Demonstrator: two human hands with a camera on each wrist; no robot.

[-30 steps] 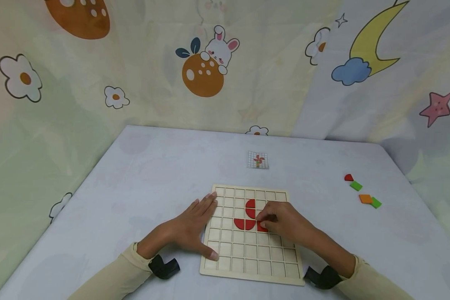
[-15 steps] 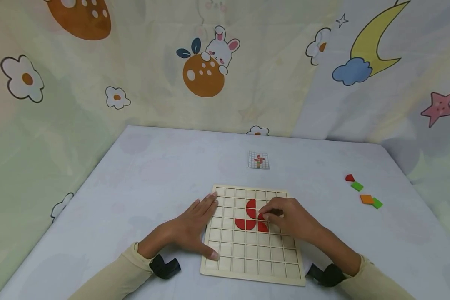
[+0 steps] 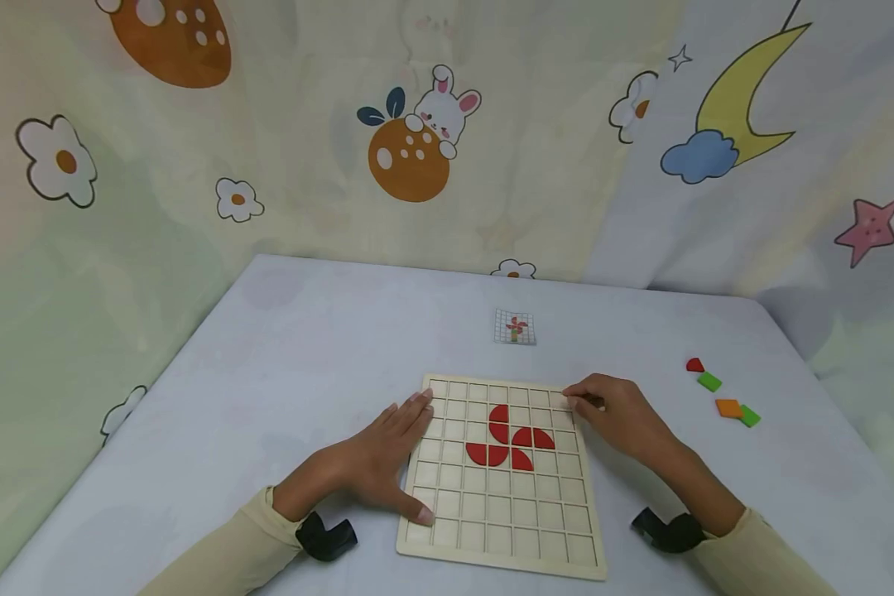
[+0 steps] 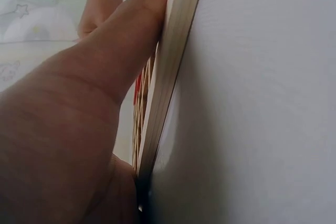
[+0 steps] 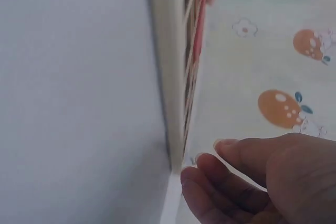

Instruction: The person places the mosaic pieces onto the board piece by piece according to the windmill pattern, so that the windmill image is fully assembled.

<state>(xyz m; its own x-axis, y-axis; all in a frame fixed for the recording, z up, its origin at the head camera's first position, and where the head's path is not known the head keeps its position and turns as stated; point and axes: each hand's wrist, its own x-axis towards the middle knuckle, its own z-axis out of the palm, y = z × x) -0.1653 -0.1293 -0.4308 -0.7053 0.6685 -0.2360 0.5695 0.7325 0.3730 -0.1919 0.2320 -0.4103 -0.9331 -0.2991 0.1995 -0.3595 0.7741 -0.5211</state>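
A square wooden grid board (image 3: 484, 505) lies on the table, with several red quarter-round tiles (image 3: 498, 455) set in its middle cells in a pinwheel-like cluster. My left hand (image 3: 376, 463) rests along the board's left edge, fingers straight and thumb spread onto the lower left cells. In the left wrist view its thumb (image 4: 142, 19) lies over the board's rim. My right hand (image 3: 618, 410) hovers at the board's upper right corner. In the right wrist view, nothing shows between its loosely bent fingers (image 5: 210, 187) and thumb.
Beyond the board lies a small card (image 3: 515, 327) printed with a pinwheel on a grid. To the right on the table are a red tile (image 3: 695, 364), an orange tile (image 3: 729, 408) and two green tiles (image 3: 709, 382). A patterned cloth hangs behind.
My right hand has left the red tiles in the board's middle and moved up and right to the corner. Two red tiles it covered now show side by side. My left hand stays put.
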